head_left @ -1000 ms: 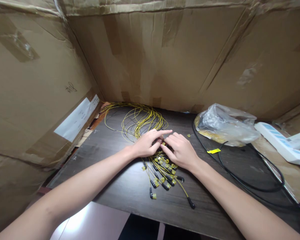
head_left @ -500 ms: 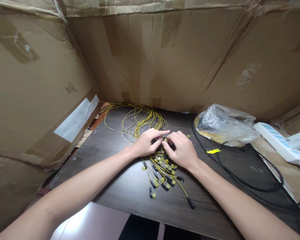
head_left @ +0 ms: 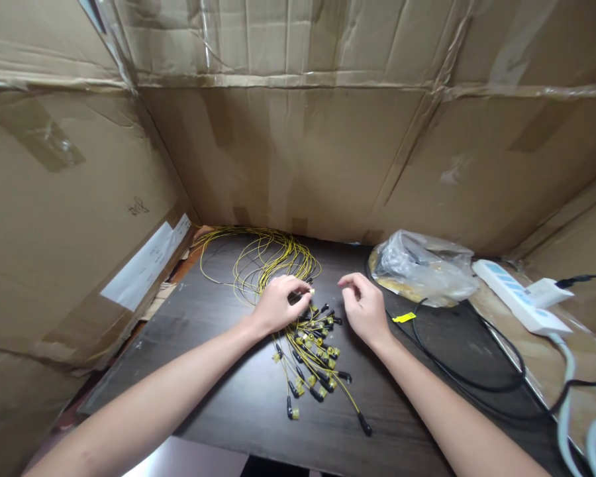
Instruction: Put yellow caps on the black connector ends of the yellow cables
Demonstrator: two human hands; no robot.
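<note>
Near the front edge of the table (head_left: 248, 424), one black connector (head_left: 364, 424), no yellow cap visible, perhaps left over. Just beyond, many capped connectors (head_left: 318, 394), seemingly done. Pinching a small yellow piece (head_left: 312, 291) with left hand (head_left: 281, 306); right hand (head_left: 363, 310) loosely curled, contents impossible to tell, now drawn apart from the left. Farthest, looped yellow wires (head_left: 278, 262).
</note>
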